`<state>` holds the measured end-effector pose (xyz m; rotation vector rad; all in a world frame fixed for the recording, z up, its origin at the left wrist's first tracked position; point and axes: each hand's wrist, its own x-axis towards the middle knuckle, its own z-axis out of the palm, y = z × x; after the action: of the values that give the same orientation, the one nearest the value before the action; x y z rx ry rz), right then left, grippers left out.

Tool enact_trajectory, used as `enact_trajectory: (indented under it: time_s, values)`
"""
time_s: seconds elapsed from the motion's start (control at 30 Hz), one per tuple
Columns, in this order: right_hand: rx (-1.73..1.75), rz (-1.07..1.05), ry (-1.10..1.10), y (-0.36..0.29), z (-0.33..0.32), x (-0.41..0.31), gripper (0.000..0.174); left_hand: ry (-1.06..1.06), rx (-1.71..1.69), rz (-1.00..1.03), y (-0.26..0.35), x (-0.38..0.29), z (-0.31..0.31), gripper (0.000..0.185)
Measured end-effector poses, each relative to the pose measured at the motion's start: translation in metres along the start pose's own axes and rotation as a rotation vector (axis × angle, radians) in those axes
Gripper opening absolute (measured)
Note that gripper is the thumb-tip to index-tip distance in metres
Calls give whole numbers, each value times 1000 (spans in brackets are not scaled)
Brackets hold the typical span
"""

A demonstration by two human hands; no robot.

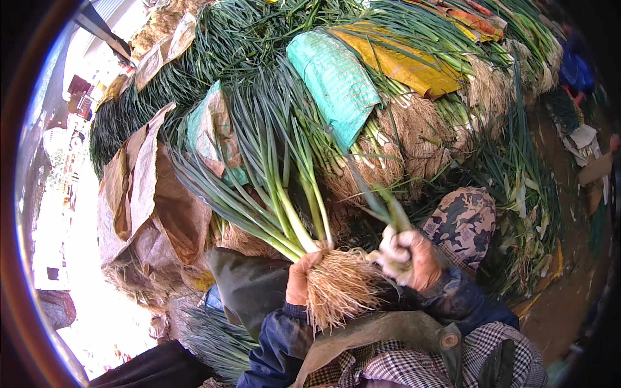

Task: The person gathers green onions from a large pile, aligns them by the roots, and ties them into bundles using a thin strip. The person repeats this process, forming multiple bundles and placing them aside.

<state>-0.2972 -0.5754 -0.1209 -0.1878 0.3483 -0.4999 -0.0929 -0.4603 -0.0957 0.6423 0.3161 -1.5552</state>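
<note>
My left hand [302, 279] is closed around the lower stalks of a bunch of green onions [294, 227]. Its pale, stringy roots [342, 286] spread over my lap, and the long leaves fan up and to the left. To the right of the roots, my right hand [418, 259] is shut on a leafy green onion piece [397, 211], blurred by motion. White stalk or peeled skin shows around those fingers; which of the two cannot be told.
Ahead rises a heap of green onions [233, 43], roots facing me, partly under green woven sacking [335, 80] and yellow sacking [402, 58]. Brown sacking [140, 179] covers bundles at left. Loose leaves [526, 228] are piled at right. A camouflage-patterned cloth item [463, 220] is beside my right hand.
</note>
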Motion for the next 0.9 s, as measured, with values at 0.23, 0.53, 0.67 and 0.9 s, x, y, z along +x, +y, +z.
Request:
enact_trajectory:
  time_s: [0.23,0.53,0.67,0.9]
  values:
    - [-635,121,346,18,31,137,20,-108,108,43,-7,-6,-12,27]
    - [-295,-156,298,38,1,92,22,0,39,-26,-7,4,-25,36]
    - [66,35,309,40,2,107,15,-58,41,15,-2,1,-23,40]
    - [-332,-285,305,-96,-23,-23,17,-19,-13,-53,3,7,-26,48]
